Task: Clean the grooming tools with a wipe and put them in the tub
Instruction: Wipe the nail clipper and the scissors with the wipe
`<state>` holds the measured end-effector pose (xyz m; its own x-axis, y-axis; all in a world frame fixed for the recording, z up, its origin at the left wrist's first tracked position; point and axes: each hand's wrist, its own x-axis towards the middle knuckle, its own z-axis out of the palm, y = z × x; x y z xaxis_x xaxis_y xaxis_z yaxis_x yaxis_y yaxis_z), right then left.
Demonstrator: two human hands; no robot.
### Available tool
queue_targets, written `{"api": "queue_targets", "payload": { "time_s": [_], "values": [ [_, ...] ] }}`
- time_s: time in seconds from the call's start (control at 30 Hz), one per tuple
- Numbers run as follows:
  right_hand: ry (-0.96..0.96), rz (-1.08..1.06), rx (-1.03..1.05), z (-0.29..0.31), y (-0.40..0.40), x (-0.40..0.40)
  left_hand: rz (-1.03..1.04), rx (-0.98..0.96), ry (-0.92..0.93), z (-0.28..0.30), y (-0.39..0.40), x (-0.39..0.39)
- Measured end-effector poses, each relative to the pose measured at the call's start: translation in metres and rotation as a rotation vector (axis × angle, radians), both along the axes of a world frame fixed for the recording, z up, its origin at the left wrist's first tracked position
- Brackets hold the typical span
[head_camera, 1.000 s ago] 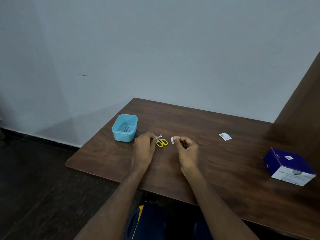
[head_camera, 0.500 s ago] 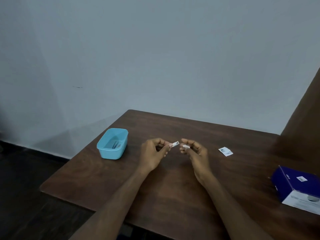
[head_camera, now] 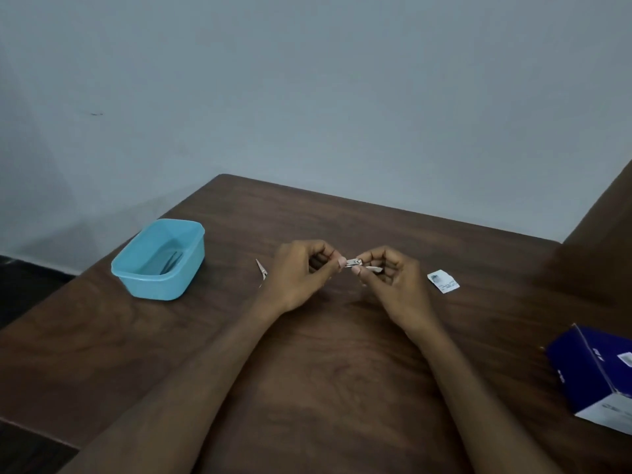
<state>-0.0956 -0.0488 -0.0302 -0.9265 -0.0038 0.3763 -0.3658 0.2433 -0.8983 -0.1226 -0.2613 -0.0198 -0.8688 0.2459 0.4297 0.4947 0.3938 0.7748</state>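
My left hand pinches a small silver nail clipper just above the brown table. My right hand meets it from the right, pinching a small white wipe against the clipper's end. The metal blades of the scissors lie on the table just left of my left hand, which hides the handles. A light blue tub stands at the left of the table with thin metal tools inside.
A torn white wipe sachet lies to the right of my right hand. A dark blue box sits at the table's right edge. A pale wall runs behind the table, and dark wood stands at the far right.
My left hand has lifted the nail clipper off the table. Both hands have come together, so the wipe now touches the clipper. The view has shifted closer.
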Motion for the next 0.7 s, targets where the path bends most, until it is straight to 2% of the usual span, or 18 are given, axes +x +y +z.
{"api": "queue_targets", "payload": {
  "time_s": [0.27, 0.4, 0.5, 0.7],
  "values": [
    [0.145, -0.118, 0.223, -0.004, -0.002, -0.002, -0.019, -0.232, 0.265, -0.006, -0.005, -0.004],
    [0.259, -0.181, 0.356, 0.002, -0.006, 0.004, 0.049, -0.283, 0.38, -0.01, -0.005, -0.003],
    [0.326, -0.177, 0.434, 0.003, -0.005, 0.007, 0.076, -0.299, 0.367, -0.01, -0.007, -0.001],
    [0.364, -0.06, 0.532, 0.007, 0.012, 0.009, 0.043, -0.324, 0.225, -0.003, -0.013, 0.009]
  ]
}}
